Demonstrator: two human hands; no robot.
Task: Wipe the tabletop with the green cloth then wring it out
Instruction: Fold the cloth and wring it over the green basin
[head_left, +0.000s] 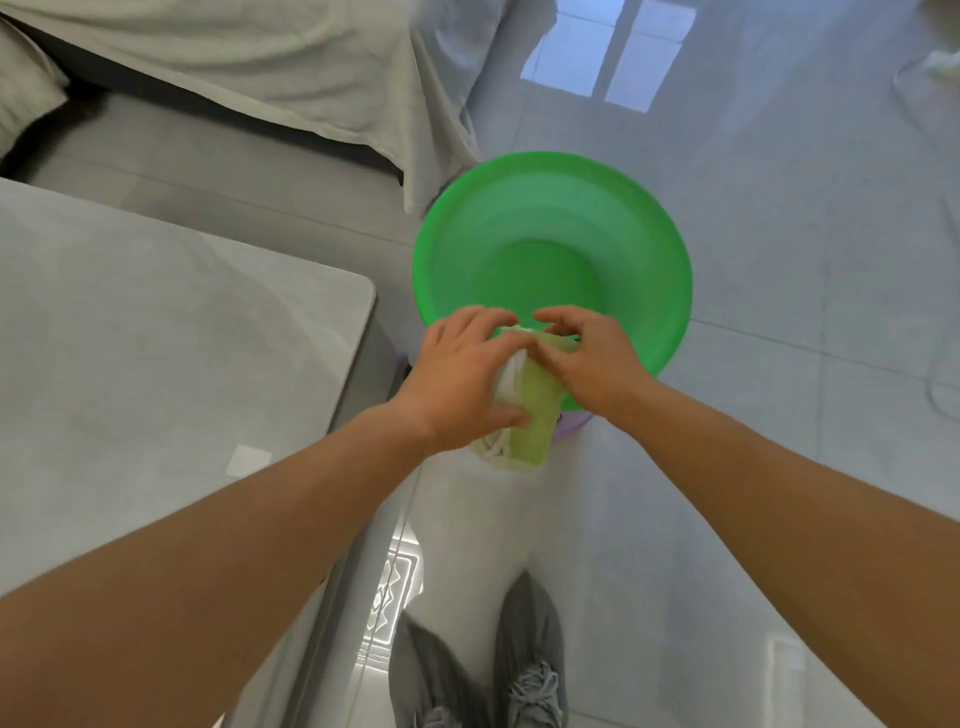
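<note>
The green cloth (530, 415), pale green with a white side, is bunched up between both hands above the near rim of a green plastic basin (550, 228). My left hand (457, 374) grips its left part, thumb underneath. My right hand (587, 353) holds its upper right end with curled fingers. The cloth's lower end hangs free below my hands. The grey tabletop (171, 332) lies to the left, apart from the cloth.
The basin sits on a purple stool (571, 428) on the pale tiled floor (779, 260). A bed with a grey sheet (260, 67) stands at the back left. My grey shoes (530, 665) are at the bottom, by the table's corner.
</note>
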